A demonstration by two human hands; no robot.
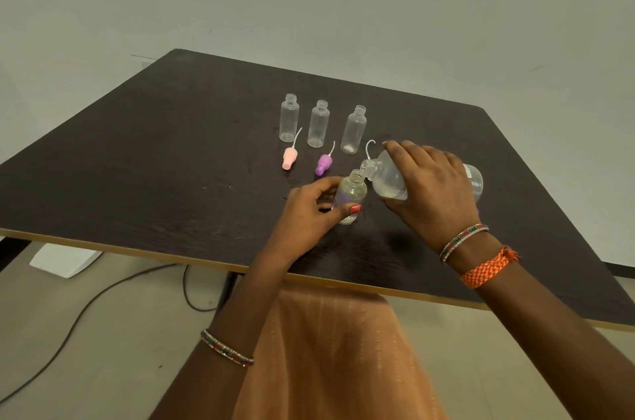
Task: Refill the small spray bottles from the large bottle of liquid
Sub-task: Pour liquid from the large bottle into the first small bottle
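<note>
My right hand (431,185) grips the large clear bottle (388,180), tipped on its side with its open mouth over the neck of a small clear bottle (352,192). My left hand (309,213) holds that small bottle upright on the dark table (171,151), fingers and thumb round its body. Three more small clear bottles stand uncapped in a row behind: left (289,117), middle (319,124), right (354,130). A pink spray cap (289,158) and a purple spray cap (324,164) lie on the table in front of them, each with a thin tube.
A thin curved tube (370,148) shows just behind the large bottle's neck; its cap is hidden. The table's near edge (137,249) runs across in front of me. Cables (103,296) and a white box (65,259) lie on the floor below left.
</note>
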